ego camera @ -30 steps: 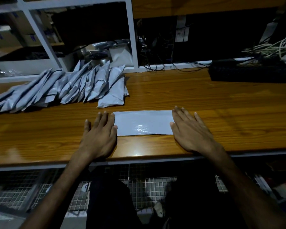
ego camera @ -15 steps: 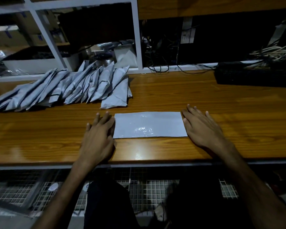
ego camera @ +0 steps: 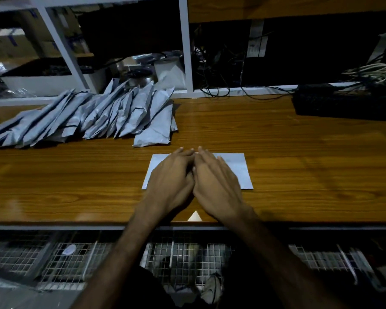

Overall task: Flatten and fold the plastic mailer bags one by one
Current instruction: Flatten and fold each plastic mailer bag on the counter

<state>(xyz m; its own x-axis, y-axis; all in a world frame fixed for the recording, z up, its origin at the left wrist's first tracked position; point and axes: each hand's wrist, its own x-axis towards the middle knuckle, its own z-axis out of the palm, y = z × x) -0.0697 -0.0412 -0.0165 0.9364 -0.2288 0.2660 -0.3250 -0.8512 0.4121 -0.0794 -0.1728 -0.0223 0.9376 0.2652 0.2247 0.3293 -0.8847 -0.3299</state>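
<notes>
1. The wooden tabletop fills the middle band of the frame, with a white shelf frame and dark clutter of cables behind it in the upper half.
2. A long row of grey plastic mailer bags lies overlapping across the upper left of the tabletop, each leaning on the next. Whether these are the folded ones or those waiting their turn I cannot tell for certain; their narrow, bundled look suggests finished pieces, which would put the task well along.
3. One mailer bag lies flat at centre frame, just below the right end of the row and apart from it. Only its left and right ends show past the hands, and no fold is visible in it.
4. The left hand presses flat on the middle of this bag, fingers straight and held together.
5. The right hand lies flat beside it, touching it along the inner edge, fingers straight.
6. Judged from this, the bag in hand is at the flattening stage; folding it remains.
</notes>
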